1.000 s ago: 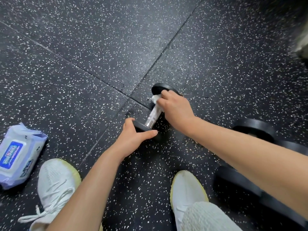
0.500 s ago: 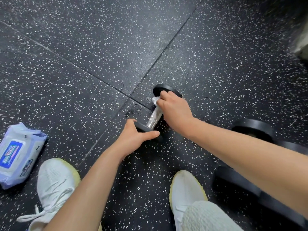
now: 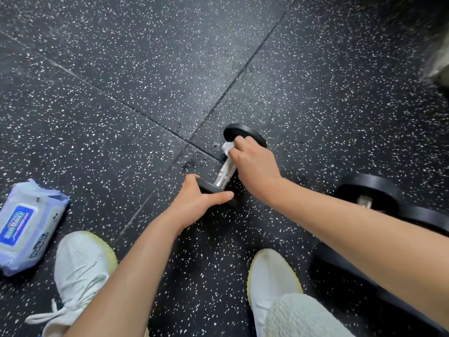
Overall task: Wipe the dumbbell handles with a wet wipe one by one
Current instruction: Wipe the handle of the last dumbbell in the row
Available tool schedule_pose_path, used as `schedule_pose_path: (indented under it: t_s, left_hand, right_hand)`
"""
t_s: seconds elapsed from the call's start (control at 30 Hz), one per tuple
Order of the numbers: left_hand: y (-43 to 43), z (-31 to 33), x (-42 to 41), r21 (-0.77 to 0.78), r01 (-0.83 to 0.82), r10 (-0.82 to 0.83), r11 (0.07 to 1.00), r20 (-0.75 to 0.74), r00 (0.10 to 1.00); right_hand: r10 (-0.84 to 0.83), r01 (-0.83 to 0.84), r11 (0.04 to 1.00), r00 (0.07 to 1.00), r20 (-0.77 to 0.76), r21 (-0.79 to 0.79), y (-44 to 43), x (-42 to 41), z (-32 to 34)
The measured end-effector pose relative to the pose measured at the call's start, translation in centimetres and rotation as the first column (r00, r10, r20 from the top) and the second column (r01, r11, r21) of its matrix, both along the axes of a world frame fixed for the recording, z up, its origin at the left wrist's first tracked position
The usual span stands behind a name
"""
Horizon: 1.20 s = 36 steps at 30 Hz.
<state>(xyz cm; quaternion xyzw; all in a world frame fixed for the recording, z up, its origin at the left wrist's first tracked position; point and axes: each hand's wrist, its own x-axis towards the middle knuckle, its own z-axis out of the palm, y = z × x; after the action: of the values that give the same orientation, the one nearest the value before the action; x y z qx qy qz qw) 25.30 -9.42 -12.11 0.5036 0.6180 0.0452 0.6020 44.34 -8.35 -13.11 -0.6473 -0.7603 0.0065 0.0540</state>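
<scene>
Dumbbell (image 3: 245, 135) lies on floor (image 3: 145, 69), between both hands. Left hand (image 3: 194, 203): thumb and fingers spread wide and clamp near head, likely so bar cannot roll. Right hand (image 3: 255, 166): fingers curled round wet wipe (image 3: 228, 147) at far end of handle (image 3: 224, 172); near part of handle bare steel. Other dumbbells (image 3: 369, 195) wait right of right fingers. Wipe pack (image 3: 26, 227) well left of left fingers.

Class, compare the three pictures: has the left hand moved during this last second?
No. The left hand still grips the dumbbell by its near end, at the same spot beside the crossing of the floor seams.
</scene>
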Motion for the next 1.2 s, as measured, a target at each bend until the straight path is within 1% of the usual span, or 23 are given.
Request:
schedule_pose_path:
  t_s: [0.07,0.13,0.17,0.2,0.23,0.33,0.4,0.43,0.47,0.57,0.6,0.63,0.67,0.77,0.83,0.87,0.9,1.0,1.07,1.13,1.2]
  left_hand:
    - [-0.1,0.0,0.1,0.007,-0.001,0.001,1.000,0.002,1.000]
    - [-0.2,0.0,0.2,0.007,0.002,-0.002,1.000,0.000,1.000]
    - [-0.2,0.1,0.2,0.008,0.005,-0.005,1.000,0.001,1.000]
    - [-0.2,0.1,0.3,0.008,0.005,-0.005,1.000,0.004,1.000]
    - [-0.2,0.1,0.3,0.008,0.005,-0.005,1.000,0.007,1.000]
    - [-0.1,0.1,0.2,-0.010,-0.006,0.007,1.000,0.024,1.000]
    - [-0.1,0.1,0.1,-0.013,-0.006,0.007,1.000,0.033,0.999]
    - [-0.1,0.1,0.2,-0.007,-0.003,0.003,1.000,0.030,1.000]
    - [0.0,0.1,0.2,-0.004,0.003,-0.003,1.000,0.025,1.000]
    - [0.0,0.1,0.3,-0.001,0.019,-0.019,1.000,0.015,1.000]
    - [0.0,0.1,0.2,-0.010,0.023,-0.023,1.000,0.014,1.000]
    - [0.1,0.1,0.3,-0.019,0.027,-0.027,0.999,0.011,1.000]
    - [0.2,0.1,0.2,-0.026,0.026,-0.026,0.999,0.010,1.000]
    - [0.3,0.1,0.1,-0.044,0.024,-0.023,0.999,0.013,1.000]
    - [0.2,0.1,0.1,-0.046,0.020,-0.020,0.999,0.016,1.000]
    - [0.2,0.1,0.1,-0.042,0.025,-0.024,0.999,0.012,1.000]
    - [0.1,0.2,0.2,-0.036,0.032,-0.031,0.999,0.004,0.999]
    - [0.2,0.4,0.3,-0.044,0.041,-0.042,0.998,-0.020,0.999]
    - [0.1,0.5,0.5,-0.043,0.054,-0.055,0.998,-0.023,0.998]
    - [0.0,0.6,0.7,-0.035,0.051,-0.052,0.998,-0.028,0.998]
    - [0.1,0.6,0.7,-0.041,0.048,-0.049,0.998,-0.025,0.998]
  right_hand:
    - [0.146,-0.147,0.989,0.988,-0.039,-0.016,-1.4,-0.6,-0.6]
    - [0.314,-0.318,0.946,0.947,-0.065,-0.058,-2.7,-0.8,-0.8]
    - [0.350,-0.354,0.933,0.934,-0.069,-0.064,-2.8,-0.6,-0.7]
    - [0.341,-0.345,0.936,0.938,-0.065,-0.065,-2.4,-0.2,-0.5]
    - [0.290,-0.294,0.954,0.955,-0.056,-0.067,-1.8,0.2,-0.2]
    - [0.066,-0.065,0.996,0.998,0.011,-0.057,0.5,1.1,0.4]
    - [-0.014,0.014,0.999,1.000,0.018,-0.029,0.7,0.8,0.3]
    - [-0.012,0.012,1.000,1.000,0.001,-0.019,0.3,0.3,0.2]
    - [0.028,-0.028,1.000,1.000,-0.012,-0.015,-0.4,-0.2,-0.1]
    - [0.250,-0.251,0.967,0.968,-0.033,-0.035,-2.5,-0.9,-0.6]
    - [0.289,-0.291,0.956,0.957,-0.038,-0.044,-2.5,-0.7,-0.6]
    - [0.285,-0.287,0.957,0.958,-0.040,-0.047,-2.2,-0.3,-0.4]
    - [0.246,-0.248,0.968,0.968,-0.044,-0.044,-1.5,0.1,-0.3]
    - [0.038,-0.039,0.999,0.999,-0.038,-0.029,0.3,1.0,0.1]
    - [-0.057,0.057,0.998,0.996,-0.061,-0.004,0.2,0.8,-0.1]
    - [-0.058,0.059,0.998,0.995,-0.083,0.002,-0.3,0.5,-0.3]
    - [-0.020,0.021,1.000,0.994,-0.105,0.007,-1.0,0.2,-0.5]
    - [0.210,-0.219,0.975,0.963,-0.168,-0.035,-3.1,-0.4,-1.1]
    - [0.291,-0.309,0.948,0.939,-0.182,-0.077,-3.4,-0.1,-0.7]
    - [0.256,-0.268,0.960,0.957,-0.135,-0.077,-2.3,0.6,-0.5]
    - [0.134,-0.139,0.989,0.986,-0.101,-0.049,-0.9,1.2,-0.5]
